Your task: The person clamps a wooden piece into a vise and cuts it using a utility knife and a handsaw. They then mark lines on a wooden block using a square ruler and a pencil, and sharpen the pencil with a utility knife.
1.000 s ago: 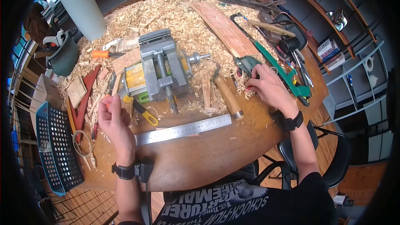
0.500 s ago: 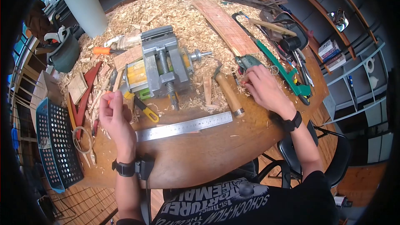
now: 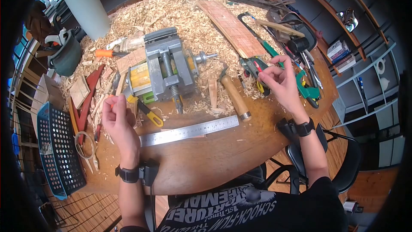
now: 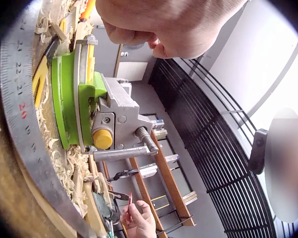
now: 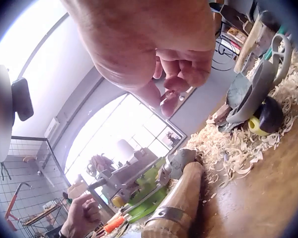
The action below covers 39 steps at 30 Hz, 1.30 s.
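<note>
My right hand (image 3: 281, 83) is raised over the right side of the bench, pinching a slim red stick-like thing (image 3: 258, 66) between thumb and fingertips. In the left wrist view the red stick (image 4: 130, 199) points up from that hand; its exact kind is too small to tell. My left hand (image 3: 118, 118) hovers above the left front of the bench, fingers loosely curled, with nothing visible in them. Nearest to it are a yellow-handled tool (image 3: 151, 115) and a steel ruler (image 3: 193, 131). Between the hands stands a grey metal vise (image 3: 165, 66) on a green base (image 4: 64, 101).
Wood shavings (image 3: 171, 10) cover the back of the bench. A wooden-handled tool (image 3: 235, 96) lies right of the vise. Beyond it are a reddish board (image 3: 231, 28), a green saw (image 3: 307, 90) and a black mallet (image 3: 298, 45). A perforated basket (image 3: 60, 154) sits far left.
My right hand has risen from low over the bench, turning so that the red stick shows in its fingers. The left hand stays almost in place.
</note>
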Tool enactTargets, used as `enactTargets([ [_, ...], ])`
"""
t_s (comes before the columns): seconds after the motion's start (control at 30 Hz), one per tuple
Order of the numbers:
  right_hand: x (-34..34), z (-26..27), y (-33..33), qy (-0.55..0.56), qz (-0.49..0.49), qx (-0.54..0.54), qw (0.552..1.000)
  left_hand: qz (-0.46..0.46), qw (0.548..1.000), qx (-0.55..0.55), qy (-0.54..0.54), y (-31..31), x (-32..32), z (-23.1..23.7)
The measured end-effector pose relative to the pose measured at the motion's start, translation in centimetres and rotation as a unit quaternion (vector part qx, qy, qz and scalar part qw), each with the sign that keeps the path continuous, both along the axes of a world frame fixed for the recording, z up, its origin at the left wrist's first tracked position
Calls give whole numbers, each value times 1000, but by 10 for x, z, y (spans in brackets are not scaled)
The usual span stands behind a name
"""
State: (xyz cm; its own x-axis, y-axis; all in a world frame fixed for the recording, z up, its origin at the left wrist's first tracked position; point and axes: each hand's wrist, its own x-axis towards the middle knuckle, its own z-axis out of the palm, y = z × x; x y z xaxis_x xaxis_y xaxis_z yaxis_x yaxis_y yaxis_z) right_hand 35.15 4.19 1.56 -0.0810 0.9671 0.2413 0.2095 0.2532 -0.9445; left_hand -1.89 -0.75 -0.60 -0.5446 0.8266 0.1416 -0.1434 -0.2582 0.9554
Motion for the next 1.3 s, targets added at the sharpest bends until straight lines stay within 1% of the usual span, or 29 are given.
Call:
enactTargets([
  [0.13, 7, -1, 2, 7, -2, 18, 1000, 2, 1000, -6, 1, -1, 0, 2],
  [0.2, 14, -4, 5, -115, -7, 26, 993, 0, 1000, -2, -1, 0, 0, 2],
  [0.23, 13, -5, 4, -114, -6, 25, 993, -1, 1000, 1, -3, 0, 0, 2],
  [0.3, 3, 2, -2, -61, -5, 9, 998, 1, 1000, -1, 0, -1, -1, 1],
  [0.4, -5, 10, -11, -22, -11, 2, 1000, 10, 1000, -5, -2, -1, -1, 0],
  [0.47, -3, 8, -11, -15, -18, -7, 1000, -16, 1000, 9, -12, -2, -3, -1],
  [0.53, 3, 2, -6, -10, -36, 0, 999, -18, 1000, 11, -8, -2, -2, 1],
  [0.57, 6, 5, -5, -52, -40, -13, 998, -8, 1000, 3, -3, -1, -1, 2],
  [0.7, 12, 0, -2, -57, -61, -7, 997, 4, 1000, -2, -6, 0, 0, 3],
  [0.77, 11, 6, -5, -85, -74, -45, 993, 4, 1000, -2, -9, 0, 0, 3],
  [0.8, 10, 9, -7, -84, -74, -46, 993, 4, 1000, -2, -12, 0, 0, 3],
  [0.87, 6, 15, -10, -62, -84, -86, 991, 3, 1000, -1, -12, 0, -1, 3],
  [0.9, 7, 17, -11, -61, -84, -87, 991, 2, 1000, 2, -12, 0, -1, 3],
  [0.97, 8, 19, -11, 24, -80, -113, 990, 5, 1000, 2, -13, 0, -1, 4],
  [1.0, 6, 21, -12, 24, -79, -115, 990, 9, 1000, 2, -13, 0, -1, 5],
  [1.07, 0, 24, -15, 50, -92, -58, 993, 9, 1000, 4, -14, -1, -2, 5],
  [1.1, -1, 20, -15, 37, -110, -32, 993, 8, 1000, 8, -15, -1, -2, 5],
  [1.13, 0, 19, -14, 37, -108, -34, 993, 9, 1000, 7, -15, -1, -2, 4],
  [1.2, 5, 17, -13, 25, -146, -36, 988, 9, 1000, 7, -10, 0, -4, 4],
  [1.27, 3, 16, -13, 27, -147, -31, 988, 8, 1000, 11, -16, 0, -5, 4],
  [1.3, 0, 16, -14, 46, -156, -34, 986, 4, 1000, 17, -23, -1, -6, 4],
])
